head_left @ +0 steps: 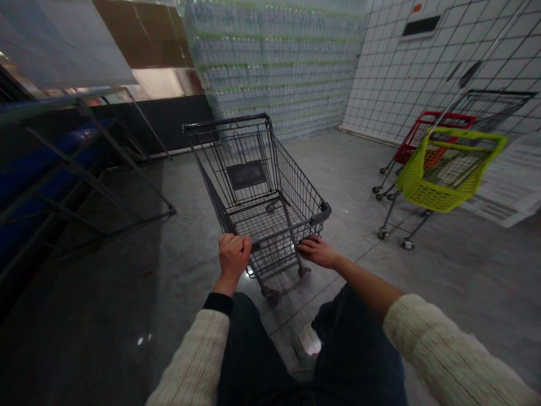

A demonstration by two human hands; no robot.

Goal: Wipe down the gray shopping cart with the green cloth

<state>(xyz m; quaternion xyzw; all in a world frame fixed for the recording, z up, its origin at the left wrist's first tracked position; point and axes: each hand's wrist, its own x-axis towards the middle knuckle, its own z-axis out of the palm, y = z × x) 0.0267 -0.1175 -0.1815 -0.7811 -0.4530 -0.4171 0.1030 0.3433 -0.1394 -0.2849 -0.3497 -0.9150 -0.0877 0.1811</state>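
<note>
A dark grey wire shopping cart (pixel 253 169) stands on the floor in front of me, its basket bare. My left hand (pixel 233 255) is closed in a fist round the left end of the cart's handle bar. My right hand (pixel 316 251) grips the right end of the same bar, fingers curled over it. Both cream knitted sleeves reach in from the bottom, and my dark trousers and one light shoe show below the cart.
A yellow-green basket cart (pixel 448 169) and a red one (pixel 422 132) stand at the right by a white grid wall (pixel 406 67). A tall stack of shrink-wrapped water bottles (pixel 279 62) fills the back. Dark metal racking (pixel 84 169) lines the left.
</note>
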